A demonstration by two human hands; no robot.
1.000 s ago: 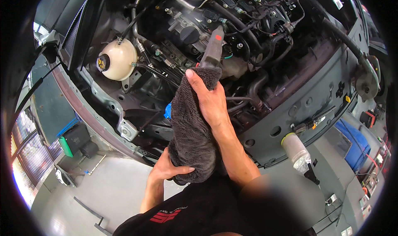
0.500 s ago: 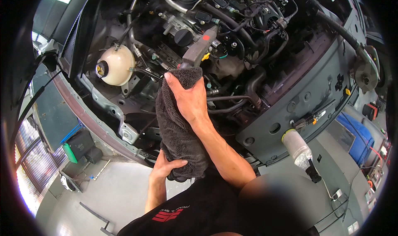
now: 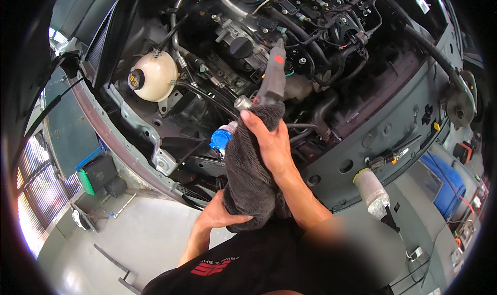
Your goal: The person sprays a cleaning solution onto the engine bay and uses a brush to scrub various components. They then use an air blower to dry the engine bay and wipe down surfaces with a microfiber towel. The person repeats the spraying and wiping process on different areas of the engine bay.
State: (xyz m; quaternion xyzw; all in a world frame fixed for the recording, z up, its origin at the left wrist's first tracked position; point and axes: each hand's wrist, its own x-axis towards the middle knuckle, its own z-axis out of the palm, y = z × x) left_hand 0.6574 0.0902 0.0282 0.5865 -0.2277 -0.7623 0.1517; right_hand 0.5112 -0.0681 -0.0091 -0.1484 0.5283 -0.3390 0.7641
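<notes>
Both my hands hold a dark grey towel (image 3: 251, 176), bunched lengthwise around the rear of a grey tool with a long tapered nozzle and a red dot (image 3: 274, 72). The tool's body is hidden in the cloth. Higher up, my right hand (image 3: 273, 145) wraps the towel just below the nozzle, thumb on the left side. My left hand (image 3: 222, 212) grips the towel's lower end, its thumb across the cloth. The nozzle reaches over the engine, beside a round black cap (image 3: 241, 48). A blue cap (image 3: 221, 138) and a silver cylinder end (image 3: 242, 103) show along the towel's left edge.
A cream coolant tank (image 3: 154, 77) with a black cap sits left in the engine bay. Hoses and wiring fill the far side. On the grey front panel (image 3: 357, 145) at right hangs a clear bottle (image 3: 371, 189). A black-and-green bin (image 3: 98, 173) stands left on the floor.
The towel has swung to the right, uncovering the blue cap and the silver cylinder end. The view has shifted slightly. Both hands keep their hold.
</notes>
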